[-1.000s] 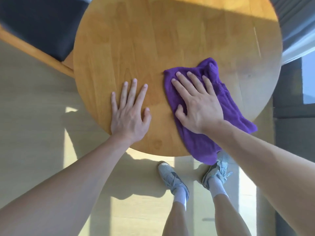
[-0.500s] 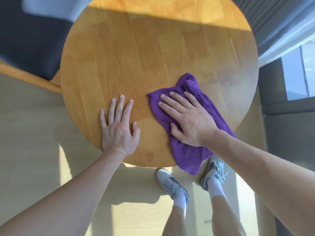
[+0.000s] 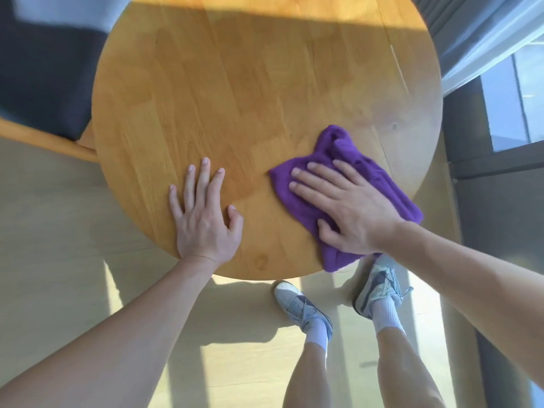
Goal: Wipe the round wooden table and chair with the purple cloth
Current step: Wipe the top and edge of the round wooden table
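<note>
Counted: one round wooden table (image 3: 250, 92); one purple cloth (image 3: 347, 160); two hands, left hand (image 3: 203, 219), right hand (image 3: 347, 210); two sneakers (image 3: 300, 304); one chair (image 3: 44, 83).

A single head-worn camera looks steeply down from close above the round wooden table (image 3: 250, 92), whose top fills the upper frame. Both forearms reach in from the lower corners, and the floor (image 3: 53, 219) shows below.
</note>
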